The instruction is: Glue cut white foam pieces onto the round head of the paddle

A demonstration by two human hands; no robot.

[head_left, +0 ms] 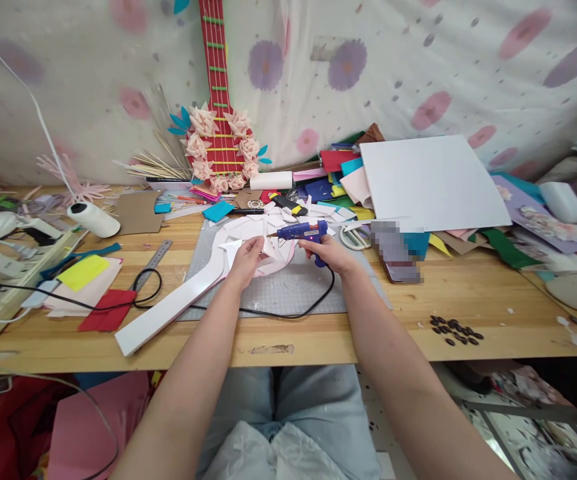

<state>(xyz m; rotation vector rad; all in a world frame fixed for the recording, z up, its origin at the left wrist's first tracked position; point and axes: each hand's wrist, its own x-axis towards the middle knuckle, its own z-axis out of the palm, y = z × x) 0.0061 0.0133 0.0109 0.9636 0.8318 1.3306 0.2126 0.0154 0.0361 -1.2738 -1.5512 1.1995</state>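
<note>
Here the right hand [329, 254] grips the glue gun [302, 232]; left hand [246, 261] pinches half-hidden pink paper [271, 248].

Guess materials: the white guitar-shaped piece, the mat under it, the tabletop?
Guitar-shaped piece: looks like foam board, matte white, with a thick square-cut edge showing along the neck. Mat: likely a rubbery cutting mat, dull grey with a faint printed grid. Tabletop: wood, light and smooth, with visible grain and plank seams. The right hand holds a blue glue gun, plastic by its sheen.

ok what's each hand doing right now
left hand: closed on a pink paper piece
right hand: closed on the blue glue gun
</note>
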